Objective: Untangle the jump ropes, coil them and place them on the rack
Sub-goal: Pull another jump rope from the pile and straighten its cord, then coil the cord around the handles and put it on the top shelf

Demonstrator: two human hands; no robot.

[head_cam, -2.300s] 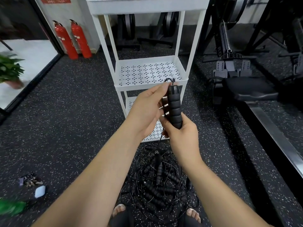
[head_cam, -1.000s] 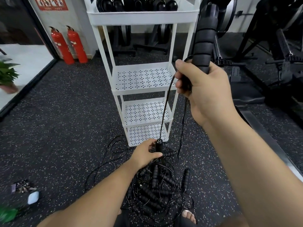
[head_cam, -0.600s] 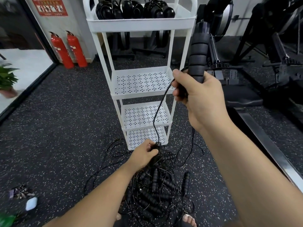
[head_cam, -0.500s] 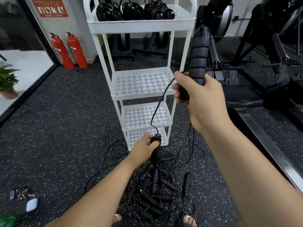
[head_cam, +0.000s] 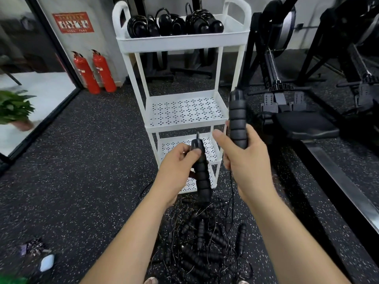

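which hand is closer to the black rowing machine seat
Right. The right hand, gripping a jump rope handle, is left of the seat; the left hand, gripping a second handle, is farther left, in front of the white rack.

each hand [head_cam: 176, 167] [head_cam: 244, 158] grips a rope handle [head_cam: 202, 173] [head_cam: 237, 119] before the rack [head_cam: 184, 42].

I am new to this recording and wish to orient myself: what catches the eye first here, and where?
The two hands in the centre: the left hand grips one black ribbed handle that hangs below it, and the right hand holds a second handle upright. Beneath them a tangled pile of jump ropes lies on the speckled floor, and behind stands a white rack with coiled ropes in its top tray.
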